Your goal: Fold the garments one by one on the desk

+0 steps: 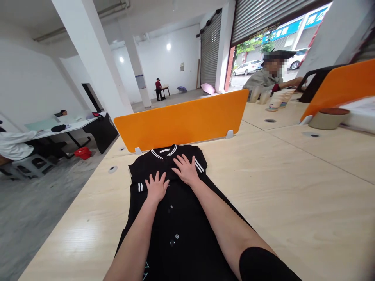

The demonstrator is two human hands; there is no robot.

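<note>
Fingers splayed wide on both hands, gripping nothing; arms reach forward from the near edge, left hand palm-down mid-chest on the black garment, right hand palm-down higher, near its collar. Garment lies front-up and mostly flat on the pale wood table, snap buttons down the middle, white stripes at collar and cuffs, though sleeve folds are hard to read, black on black. Collar end sits just before the orange divider.
</note>
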